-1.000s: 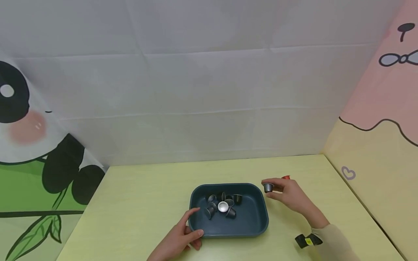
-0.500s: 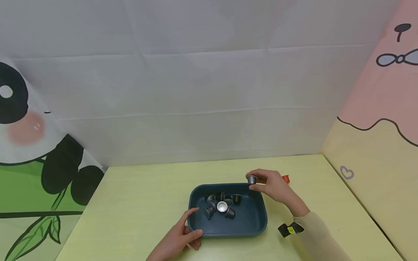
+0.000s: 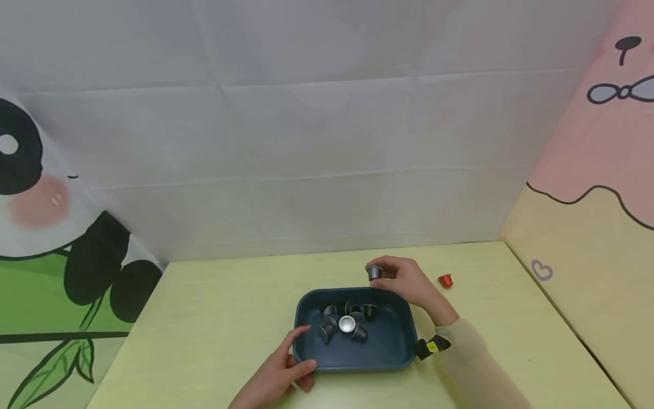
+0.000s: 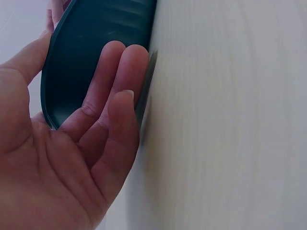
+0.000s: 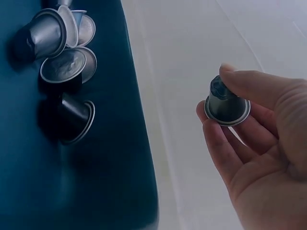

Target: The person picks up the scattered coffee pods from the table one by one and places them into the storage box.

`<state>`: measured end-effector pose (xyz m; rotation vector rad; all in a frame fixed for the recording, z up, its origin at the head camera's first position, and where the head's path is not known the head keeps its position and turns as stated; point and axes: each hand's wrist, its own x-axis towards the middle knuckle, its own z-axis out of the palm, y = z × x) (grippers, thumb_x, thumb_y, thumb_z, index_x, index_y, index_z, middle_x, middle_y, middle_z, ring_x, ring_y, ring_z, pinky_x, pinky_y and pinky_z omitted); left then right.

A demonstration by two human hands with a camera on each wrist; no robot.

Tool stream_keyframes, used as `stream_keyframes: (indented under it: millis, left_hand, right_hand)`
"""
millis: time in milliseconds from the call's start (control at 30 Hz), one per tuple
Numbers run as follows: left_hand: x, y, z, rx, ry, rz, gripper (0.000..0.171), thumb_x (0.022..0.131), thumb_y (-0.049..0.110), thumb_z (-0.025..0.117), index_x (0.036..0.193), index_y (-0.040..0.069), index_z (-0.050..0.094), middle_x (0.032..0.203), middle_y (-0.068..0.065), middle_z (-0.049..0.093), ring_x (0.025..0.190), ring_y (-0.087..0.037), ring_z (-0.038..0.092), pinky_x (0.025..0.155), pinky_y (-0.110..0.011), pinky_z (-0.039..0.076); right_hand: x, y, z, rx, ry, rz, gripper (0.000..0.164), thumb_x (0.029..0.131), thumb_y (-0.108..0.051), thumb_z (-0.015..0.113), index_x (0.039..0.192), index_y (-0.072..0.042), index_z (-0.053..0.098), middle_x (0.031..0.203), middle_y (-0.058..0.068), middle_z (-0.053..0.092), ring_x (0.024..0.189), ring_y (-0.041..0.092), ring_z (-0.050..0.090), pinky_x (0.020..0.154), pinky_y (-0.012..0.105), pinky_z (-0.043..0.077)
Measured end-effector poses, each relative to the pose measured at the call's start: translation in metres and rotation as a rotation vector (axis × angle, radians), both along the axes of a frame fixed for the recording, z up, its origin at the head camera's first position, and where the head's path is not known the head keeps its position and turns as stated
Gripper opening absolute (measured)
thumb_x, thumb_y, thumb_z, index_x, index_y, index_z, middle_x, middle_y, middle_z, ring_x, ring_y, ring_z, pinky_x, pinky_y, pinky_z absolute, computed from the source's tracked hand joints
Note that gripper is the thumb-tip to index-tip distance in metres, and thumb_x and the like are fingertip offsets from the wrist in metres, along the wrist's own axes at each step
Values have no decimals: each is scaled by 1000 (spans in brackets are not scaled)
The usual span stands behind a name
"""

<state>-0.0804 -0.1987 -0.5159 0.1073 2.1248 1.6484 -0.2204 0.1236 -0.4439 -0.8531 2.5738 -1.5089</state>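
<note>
My right hand pinches a dark grey coffee capsule between thumb and fingers, above the far rim of the blue tray. In the right wrist view that capsule is held by its narrow end and its rim, out beyond the tray wall. Several dark and silver capsules lie jumbled inside the tray, one showing its white lid. At the tray's near left corner, my left hand grips the rim. The left wrist view shows its curled fingers against the tray wall.
A red capsule lies on the pale yellow table, right of the tray. A white cloth wall rises behind the table. Printed panels stand at both sides.
My right hand has carried the grey capsule leftward and up, from right of the tray to its far rim. The red capsule has come fully into sight. My left hand stays put.
</note>
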Motion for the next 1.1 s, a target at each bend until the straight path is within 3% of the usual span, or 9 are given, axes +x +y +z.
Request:
stream_keyframes:
  millis: [300,400,633,733,933,1100]
  left_hand:
    - [0,-1,2,0,11,-3,72,96,35,68,155,25,28,78,-12,70,72,-30,71,60,-39,48]
    - [0,-1,1,4,13,-3,71,96,34,68,155,25,28,77,-12,70,72,-30,71,61,-40,49]
    - [1,0,2,4,11,-2,72,97,34,67,155,25,27,77,-11,70,72,-30,71,61,-41,49]
    - [1,0,2,-7,12,0,71,97,34,67,155,25,27,77,-11,70,72,-30,71,61,-41,49]
    - [1,0,3,-12,16,-10,70,98,34,66,155,27,27,78,-11,70,72,-29,71,61,-41,49]
    - [-1,-1,3,-2,14,-24,71,98,35,65,156,26,26,79,-11,71,73,-30,71,63,-41,50]
  right_hand:
    - [-6,-16,-2,-70,-59,3,39,88,-7,77,124,0,66,117,18,67,103,33,68,83,38,56]
    - [2,-22,12,-77,-65,24,37,88,-2,75,123,5,64,117,22,66,104,37,67,84,37,55]
    - [3,-37,8,-86,-59,87,36,89,-2,75,123,3,66,116,18,67,103,34,67,88,38,54]
    - [10,-45,14,-102,-65,134,36,88,2,73,123,6,65,116,21,67,103,37,67,90,41,53]
    - [2,-58,-12,-91,-66,230,38,87,-2,77,123,2,67,118,16,68,102,33,68,90,47,52]
    - [1,-68,-24,-36,-106,341,36,88,-10,77,123,-3,69,116,7,69,100,21,69,86,36,54]
